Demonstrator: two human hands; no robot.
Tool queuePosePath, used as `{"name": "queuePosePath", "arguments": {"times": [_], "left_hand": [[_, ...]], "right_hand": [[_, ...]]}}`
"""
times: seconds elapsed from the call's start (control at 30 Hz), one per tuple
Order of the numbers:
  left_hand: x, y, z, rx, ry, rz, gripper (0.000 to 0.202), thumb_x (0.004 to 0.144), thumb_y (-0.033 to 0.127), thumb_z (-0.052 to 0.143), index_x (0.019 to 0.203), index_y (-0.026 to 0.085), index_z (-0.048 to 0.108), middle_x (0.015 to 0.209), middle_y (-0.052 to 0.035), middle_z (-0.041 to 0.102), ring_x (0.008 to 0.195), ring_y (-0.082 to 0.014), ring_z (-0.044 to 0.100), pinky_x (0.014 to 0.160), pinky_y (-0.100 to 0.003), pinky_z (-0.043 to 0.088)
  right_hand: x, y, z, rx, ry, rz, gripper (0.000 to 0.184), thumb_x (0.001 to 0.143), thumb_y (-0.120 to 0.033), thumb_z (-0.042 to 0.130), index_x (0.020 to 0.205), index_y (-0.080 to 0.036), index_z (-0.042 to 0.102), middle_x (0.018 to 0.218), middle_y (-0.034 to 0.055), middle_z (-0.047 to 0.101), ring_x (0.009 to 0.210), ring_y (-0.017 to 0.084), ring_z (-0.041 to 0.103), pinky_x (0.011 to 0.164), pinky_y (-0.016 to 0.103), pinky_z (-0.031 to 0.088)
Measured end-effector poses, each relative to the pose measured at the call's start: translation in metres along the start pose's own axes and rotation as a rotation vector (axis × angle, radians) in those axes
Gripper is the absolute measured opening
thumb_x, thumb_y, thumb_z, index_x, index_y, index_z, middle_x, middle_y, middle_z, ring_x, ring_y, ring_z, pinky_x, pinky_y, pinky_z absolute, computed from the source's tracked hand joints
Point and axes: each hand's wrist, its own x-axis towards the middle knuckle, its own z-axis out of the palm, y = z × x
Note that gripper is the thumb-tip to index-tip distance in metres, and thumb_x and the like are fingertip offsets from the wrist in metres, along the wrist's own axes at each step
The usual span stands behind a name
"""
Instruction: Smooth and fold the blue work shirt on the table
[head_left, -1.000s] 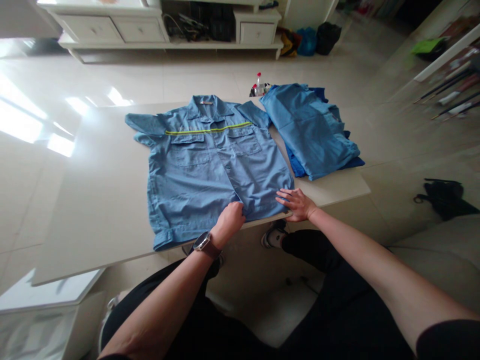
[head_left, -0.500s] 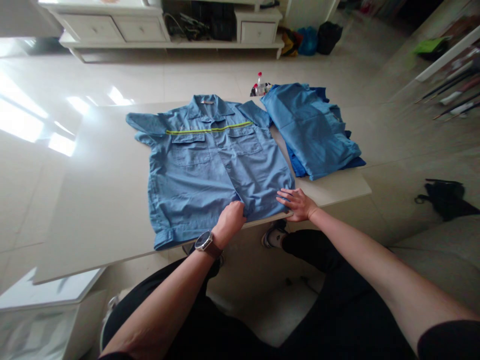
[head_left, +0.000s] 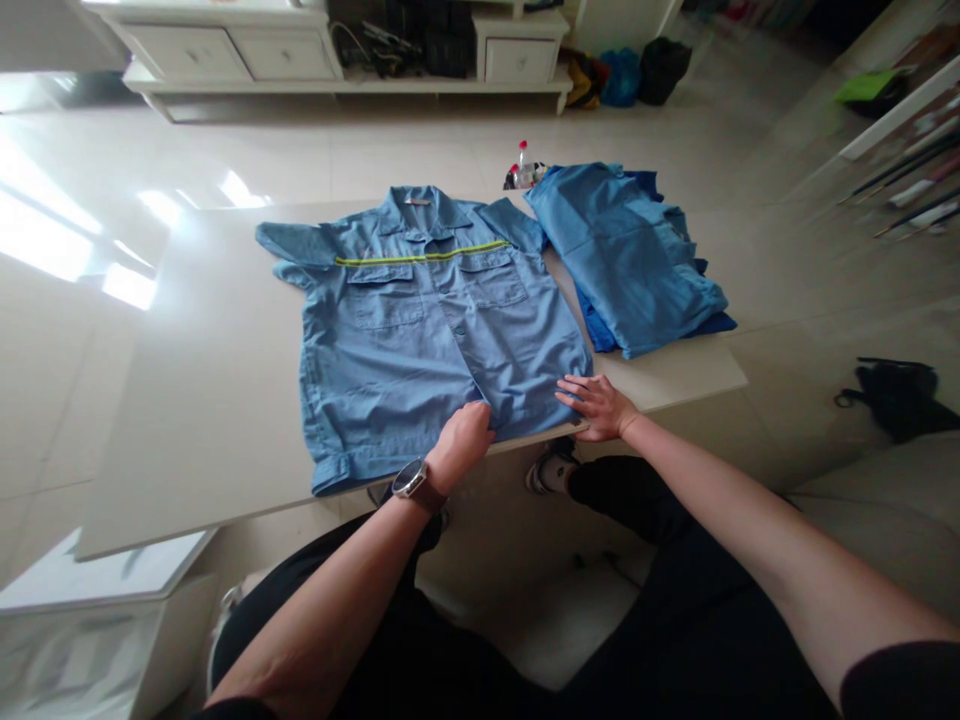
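Observation:
A light blue work shirt (head_left: 382,370) with a yellow-green stripe across the chest lies spread face up, its collar pointing away from me. At the middle of its bottom hem, my left hand (head_left: 466,438), with a watch on the wrist, is closed on the fabric by the front opening. My right hand (head_left: 596,405) rests with fingers spread on the shirt's lower right corner, at the table edge. Right of the shirt sits a pile of folded blue clothes (head_left: 622,260), close to its right sleeve.
The shirt and pile lie on a pale tabletop (head_left: 202,400). Beyond it stand a clear bottle with a red cap (head_left: 523,165) and a white TV cabinet (head_left: 292,60). A white box (head_left: 97,640) is at the lower left, a black bag (head_left: 896,395) at the right.
The whole view has shifted slightly. Both hands keep their places on the shirt's hem, and the shirt and clothes pile look unchanged.

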Motion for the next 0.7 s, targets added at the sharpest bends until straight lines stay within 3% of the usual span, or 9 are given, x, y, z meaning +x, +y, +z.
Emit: {"name": "queuePosePath", "arguments": {"times": [0.3,0.7], "left_hand": [[0.000,0.004,-0.011,0.005,-0.031,-0.034,0.015,0.093,0.026,0.061,0.102,0.016,0.068,0.107,-0.0147,0.074,0.102,-0.0273,0.071,0.086,-0.034,0.053],[-0.004,0.008,-0.013,0.054,-0.063,-0.071,0.021,0.095,0.030,0.061,0.109,0.017,0.069,0.114,-0.0152,0.074,0.108,-0.0286,0.072,0.090,-0.033,0.055]], "right_hand": [[0.000,0.001,-0.001,-0.008,-0.011,0.005,0.087,0.079,-0.053,0.071,0.155,-0.018,0.048,0.153,0.0203,0.058,0.141,0.040,0.047,0.102,0.050,0.031],[0.000,0.002,0.001,-0.001,-0.017,0.004,0.088,0.080,-0.053,0.070,0.158,-0.020,0.045,0.153,0.0196,0.057,0.141,0.040,0.047,0.102,0.051,0.031]]}}
